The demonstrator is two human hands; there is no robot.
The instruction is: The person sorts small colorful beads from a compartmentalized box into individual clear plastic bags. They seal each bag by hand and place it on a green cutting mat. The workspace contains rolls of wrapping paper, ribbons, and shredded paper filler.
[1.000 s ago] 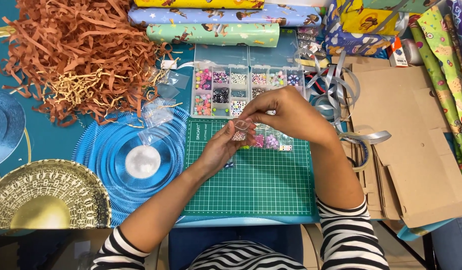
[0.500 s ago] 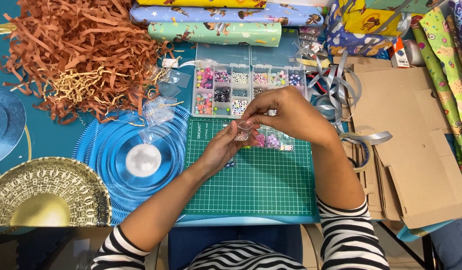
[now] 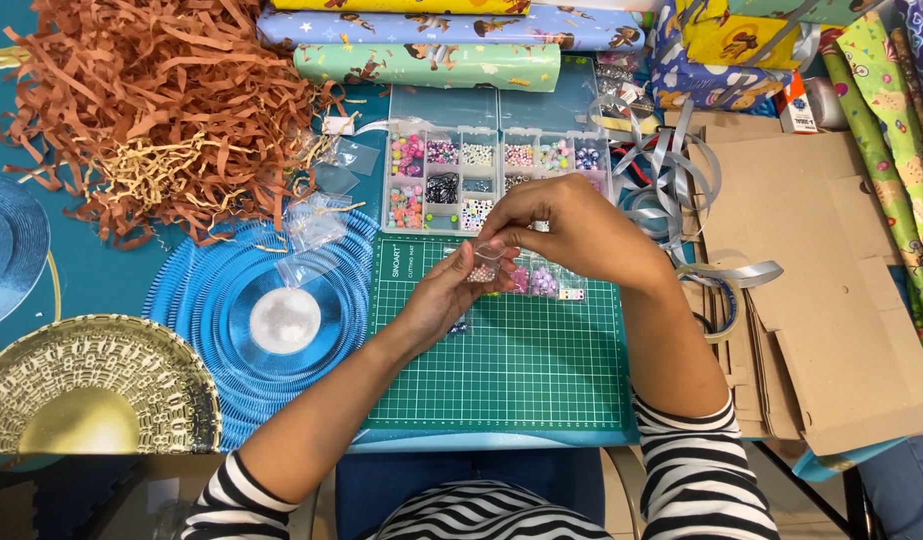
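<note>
From the head camera, both hands met above the green cutting mat (image 3: pixel 512 360). The left hand (image 3: pixel 444 298) and the right hand (image 3: pixel 572 232) pinched a small clear plastic bag (image 3: pixel 485 262) between their fingertips, the left gripping it from below, the right from above; the bag held pale beads and sat just in front of the bead organiser box (image 3: pixel 497 180), slightly above the mat. Both hands were clenched on the bag, none of it free beyond the fingers.

The box, clear with small compartments of pink, white and dark beads, lay open at the far edge of the mat, its lid tipped back. To its left, a heap of rust-brown paper shred (image 3: pixel 162 110) spread wide, with empty clear bags (image 3: pixel 317 225) beside it. A blue round plate (image 3: pixel 272 310) and a gold plate (image 3: pixel 92 390) lay nearer the left. Rolls of patterned wrapping paper (image 3: pixel 432 62), green and blue, lay across the far side. Silver ribbon (image 3: pixel 672 180) curled to the right, next to flat brown cardboard (image 3: pixel 822 290).
</note>
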